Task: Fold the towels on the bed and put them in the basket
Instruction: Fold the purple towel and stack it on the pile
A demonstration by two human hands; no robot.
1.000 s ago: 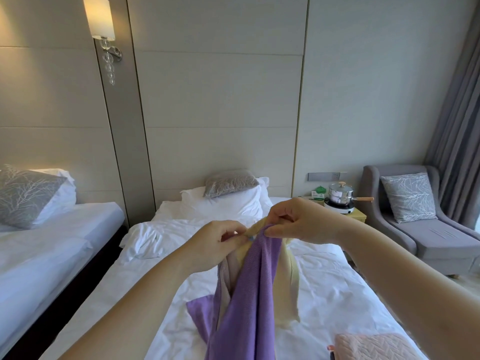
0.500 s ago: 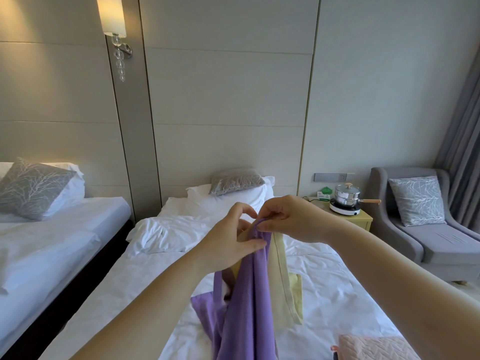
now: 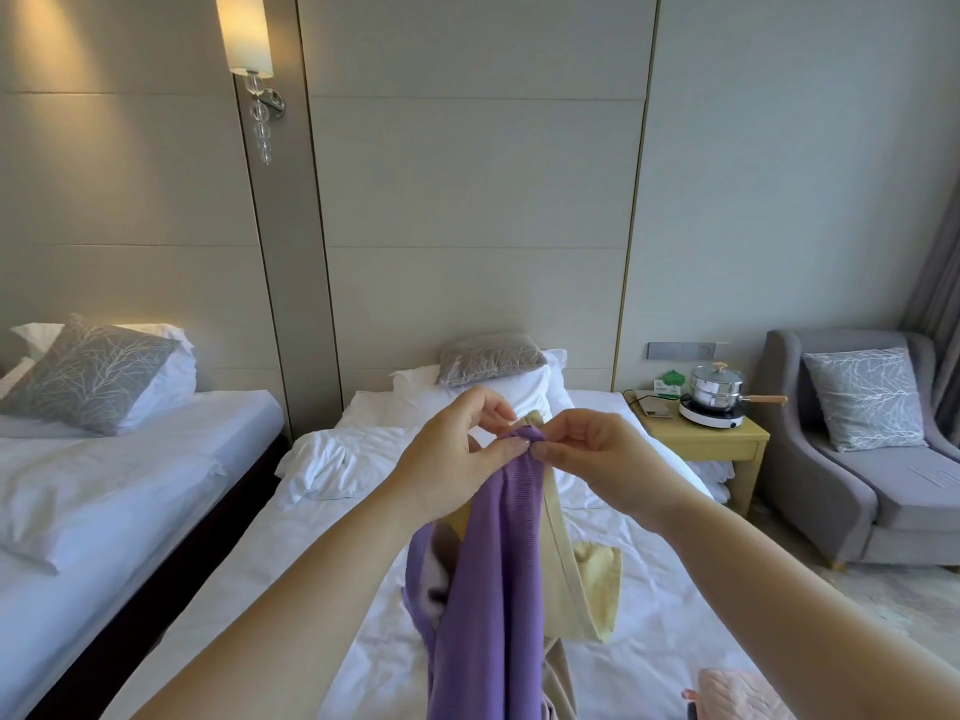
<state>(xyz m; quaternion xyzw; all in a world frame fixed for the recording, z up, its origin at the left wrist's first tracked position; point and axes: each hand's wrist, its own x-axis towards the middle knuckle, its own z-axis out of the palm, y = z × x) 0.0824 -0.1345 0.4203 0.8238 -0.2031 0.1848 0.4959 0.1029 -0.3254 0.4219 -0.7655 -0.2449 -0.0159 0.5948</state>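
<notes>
Both hands are raised over the middle bed, meeting at the top edge of a purple towel. The left grip pinches that edge between thumb and forefinger, its other fingers curled loosely above. The right grip pinches the same bunched edge from the other side, so the fingertips of the two nearly touch. A cream-yellow towel is caught up with the purple one: its hemmed border shows just behind the pinch, runs down along the purple towel's right side, and its lower end lies on the white sheet. The purple towel hangs straight down from the grips and runs out of view at the bottom. A pink towel lies on the bed at the lower right corner, apart from the other two. Farther off, a grey cushion rests on the white pillows at the head of the bed, and a grey armchair stands to the right.
</notes>
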